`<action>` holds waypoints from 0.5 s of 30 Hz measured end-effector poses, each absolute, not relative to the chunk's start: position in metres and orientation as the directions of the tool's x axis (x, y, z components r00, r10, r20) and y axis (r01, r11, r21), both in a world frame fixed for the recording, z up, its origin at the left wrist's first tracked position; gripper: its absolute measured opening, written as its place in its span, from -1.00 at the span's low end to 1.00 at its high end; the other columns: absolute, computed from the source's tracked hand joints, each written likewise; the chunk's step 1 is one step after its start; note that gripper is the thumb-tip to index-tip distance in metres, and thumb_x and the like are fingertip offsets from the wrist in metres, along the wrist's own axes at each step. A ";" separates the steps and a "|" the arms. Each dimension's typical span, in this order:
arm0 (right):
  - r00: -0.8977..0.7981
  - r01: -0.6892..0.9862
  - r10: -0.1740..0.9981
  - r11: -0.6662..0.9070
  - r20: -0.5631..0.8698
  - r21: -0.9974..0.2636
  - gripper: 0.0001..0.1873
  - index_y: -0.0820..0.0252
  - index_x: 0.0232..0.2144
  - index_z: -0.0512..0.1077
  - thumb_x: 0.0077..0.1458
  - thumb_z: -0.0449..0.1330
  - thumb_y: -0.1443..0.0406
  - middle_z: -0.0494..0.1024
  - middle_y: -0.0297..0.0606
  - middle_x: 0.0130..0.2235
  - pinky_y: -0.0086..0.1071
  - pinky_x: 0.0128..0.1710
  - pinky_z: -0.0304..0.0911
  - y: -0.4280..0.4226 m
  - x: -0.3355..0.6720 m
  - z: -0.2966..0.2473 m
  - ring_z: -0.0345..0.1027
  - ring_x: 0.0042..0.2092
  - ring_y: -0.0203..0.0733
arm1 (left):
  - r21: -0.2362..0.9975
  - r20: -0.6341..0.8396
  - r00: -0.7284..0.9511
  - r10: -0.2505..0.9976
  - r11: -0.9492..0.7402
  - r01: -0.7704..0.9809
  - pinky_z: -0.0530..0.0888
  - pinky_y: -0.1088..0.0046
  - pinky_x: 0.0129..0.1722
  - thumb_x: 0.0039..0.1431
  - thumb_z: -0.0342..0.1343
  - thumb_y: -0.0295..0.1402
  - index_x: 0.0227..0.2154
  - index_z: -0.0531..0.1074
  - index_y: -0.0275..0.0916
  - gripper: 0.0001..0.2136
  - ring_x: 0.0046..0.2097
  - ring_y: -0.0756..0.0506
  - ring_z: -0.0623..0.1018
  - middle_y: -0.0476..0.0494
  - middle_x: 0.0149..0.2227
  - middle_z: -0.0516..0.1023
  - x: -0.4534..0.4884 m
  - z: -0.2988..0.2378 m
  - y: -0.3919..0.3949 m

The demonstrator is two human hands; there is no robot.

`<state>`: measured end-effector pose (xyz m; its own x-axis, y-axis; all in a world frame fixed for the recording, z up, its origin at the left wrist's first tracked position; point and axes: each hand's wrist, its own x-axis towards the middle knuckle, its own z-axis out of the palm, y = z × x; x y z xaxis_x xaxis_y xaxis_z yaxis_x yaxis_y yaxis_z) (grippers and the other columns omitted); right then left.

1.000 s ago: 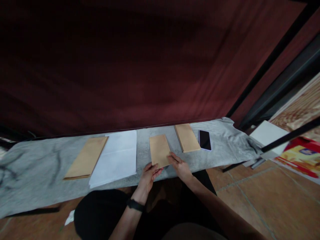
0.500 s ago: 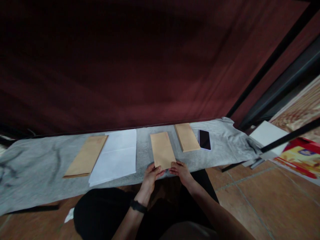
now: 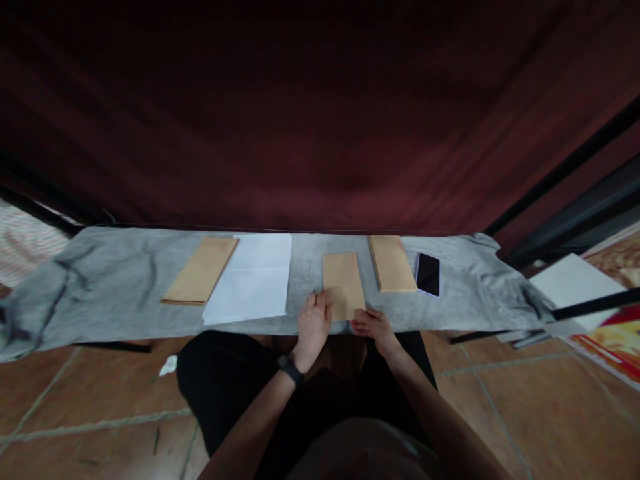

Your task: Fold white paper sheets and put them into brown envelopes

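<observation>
A small brown envelope lies on the grey cloth in front of me, its near flap folded up. My left hand rests flat on the cloth at the envelope's left near corner, fingers stretched out. My right hand presses its fingertips on the near right edge of the same envelope. A black band sits on my left wrist.
Right of it lie a stack of brown envelopes and a dark phone. To the left are white paper sheets and a larger brown envelope. A dark red curtain hangs behind. A white board lies at the right.
The near flap of the envelope has been folded up. My left hand opened flat beside it; my right hand stays at its near edge. My view has shifted left.
</observation>
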<state>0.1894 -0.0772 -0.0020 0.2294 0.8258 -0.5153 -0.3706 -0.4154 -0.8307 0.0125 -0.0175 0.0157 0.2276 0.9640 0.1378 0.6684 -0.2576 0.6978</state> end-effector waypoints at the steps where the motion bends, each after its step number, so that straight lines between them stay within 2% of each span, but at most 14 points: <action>1: 0.223 -0.366 0.819 -0.432 -0.528 -0.824 -0.77 0.24 -0.37 0.49 0.05 0.37 0.19 0.64 -0.15 -0.45 -0.30 -0.44 0.49 -0.077 0.190 0.000 0.54 -0.49 -0.15 | 0.574 0.217 0.334 0.917 -0.397 0.716 0.41 0.12 0.16 0.35 -0.03 -0.34 0.19 0.32 -0.25 -0.62 0.19 -0.26 0.45 -0.35 0.17 0.45 0.016 0.017 -0.018; 3: 0.201 -0.363 0.819 -0.447 -0.537 -0.818 -0.80 0.25 -0.36 0.50 0.05 0.35 0.22 0.66 -0.12 -0.43 -0.28 -0.41 0.50 -0.078 0.193 0.003 0.55 -0.47 -0.14 | 0.422 0.262 0.540 0.800 -0.598 0.681 0.26 0.08 0.29 0.41 -0.14 -0.33 0.28 0.23 -0.21 -0.58 0.35 -0.23 0.26 -0.27 0.33 0.28 0.025 0.018 -0.017; 6: 0.169 -0.347 0.824 -0.464 -0.541 -0.815 -0.80 0.25 -0.34 0.50 0.06 0.33 0.22 0.66 -0.13 -0.42 -0.23 -0.34 0.51 -0.080 0.198 0.009 0.56 -0.44 -0.12 | 0.333 0.199 0.720 0.665 -0.736 0.589 0.11 0.07 0.37 0.44 -0.20 -0.25 0.31 0.19 -0.15 -0.56 0.42 -0.18 0.11 -0.14 0.40 0.18 0.040 0.012 -0.013; 10: 0.117 -0.221 0.805 -0.550 -0.581 -0.806 -0.75 0.29 -0.34 0.51 0.16 0.24 0.16 0.64 -0.13 -0.45 -0.28 -0.41 0.47 -0.083 0.202 0.013 0.53 -0.49 -0.15 | 0.303 0.122 0.761 0.637 -0.755 0.582 0.01 0.01 0.39 0.44 -0.24 -0.18 0.32 0.19 -0.13 -0.54 0.43 -0.18 0.09 -0.12 0.40 0.19 0.053 0.001 -0.008; 15: 0.168 -0.139 0.768 -0.602 -0.617 -0.787 -0.71 0.27 -0.44 0.48 0.19 0.22 0.15 0.61 -0.15 -0.55 -0.44 -0.60 0.34 -0.081 0.202 0.007 0.43 -0.62 -0.24 | 0.278 0.107 0.773 0.625 -0.765 0.581 -0.07 -0.04 0.39 0.44 -0.24 -0.21 0.33 0.18 -0.10 -0.53 0.44 -0.19 0.04 -0.08 0.42 0.13 0.060 -0.002 0.004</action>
